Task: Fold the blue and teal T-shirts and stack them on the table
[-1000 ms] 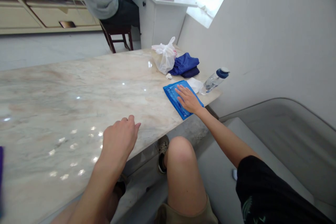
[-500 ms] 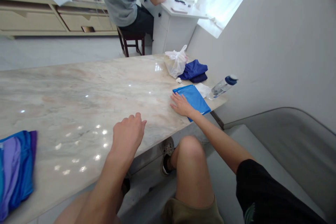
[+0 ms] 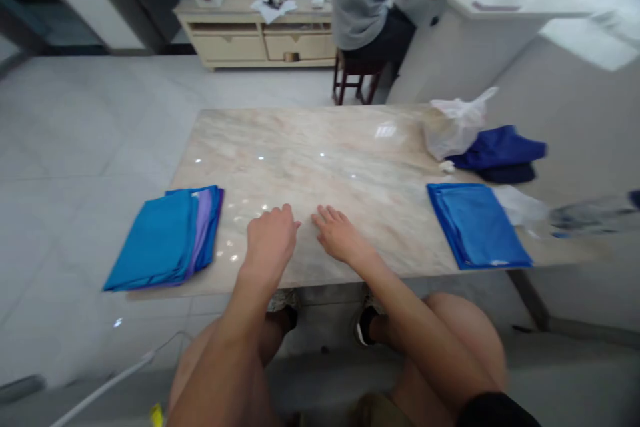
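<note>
My left hand is above the marble table near its front edge, its fingers curled in and the thumb poking out to the right; nothing shows in it. Beside it, my right hand lies palm down with fingers spread, holding nothing. Off to the left is a stack of folded cloths, with a teal-blue one on top and a lilac one peeking out at its side. At the right lies a folded bright blue cloth, apart from my right hand.
The marble table also bears a tied white plastic bag, a dark blue cloth bundle, a white sheet and a blurred clear bottle. Across it, a person in a grey shirt sits on a stool.
My right hand has left the folded blue cloth and come across to beside my left hand. The view has swung left, bringing the whole left stack into sight.
</note>
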Tool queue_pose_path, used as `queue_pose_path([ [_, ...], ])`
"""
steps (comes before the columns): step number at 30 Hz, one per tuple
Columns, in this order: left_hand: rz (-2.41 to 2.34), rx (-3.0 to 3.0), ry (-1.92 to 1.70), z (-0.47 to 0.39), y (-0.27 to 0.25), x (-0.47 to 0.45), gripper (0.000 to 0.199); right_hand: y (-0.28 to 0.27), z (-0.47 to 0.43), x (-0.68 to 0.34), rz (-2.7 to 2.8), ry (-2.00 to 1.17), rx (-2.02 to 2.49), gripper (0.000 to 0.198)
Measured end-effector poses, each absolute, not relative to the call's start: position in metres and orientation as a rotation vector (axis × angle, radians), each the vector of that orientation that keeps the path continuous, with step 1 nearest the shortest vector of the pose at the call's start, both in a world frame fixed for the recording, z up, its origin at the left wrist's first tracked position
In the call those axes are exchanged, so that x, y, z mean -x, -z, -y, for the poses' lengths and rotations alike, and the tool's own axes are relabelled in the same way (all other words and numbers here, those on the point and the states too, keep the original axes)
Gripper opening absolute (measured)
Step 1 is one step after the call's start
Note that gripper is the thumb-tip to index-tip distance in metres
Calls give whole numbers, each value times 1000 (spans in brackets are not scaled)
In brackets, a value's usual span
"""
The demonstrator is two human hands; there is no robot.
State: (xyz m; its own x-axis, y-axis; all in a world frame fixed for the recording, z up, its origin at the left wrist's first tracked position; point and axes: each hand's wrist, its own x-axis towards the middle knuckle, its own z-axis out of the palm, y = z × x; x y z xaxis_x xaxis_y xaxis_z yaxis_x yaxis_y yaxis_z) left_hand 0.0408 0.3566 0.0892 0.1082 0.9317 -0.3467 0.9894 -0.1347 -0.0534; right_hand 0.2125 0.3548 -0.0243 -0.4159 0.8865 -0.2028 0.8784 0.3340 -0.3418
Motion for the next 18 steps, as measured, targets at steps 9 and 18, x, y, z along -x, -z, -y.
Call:
queue_pose_path([
  [9, -2337, -1828, 338, -377, -75, 71, 34, 43, -341, -256, 2808, -593, 1581, 59],
  [18, -2611, -1545, 356, -367, -54, 147, 52, -1, -346, -221, 2889, -712, 1626, 56],
])
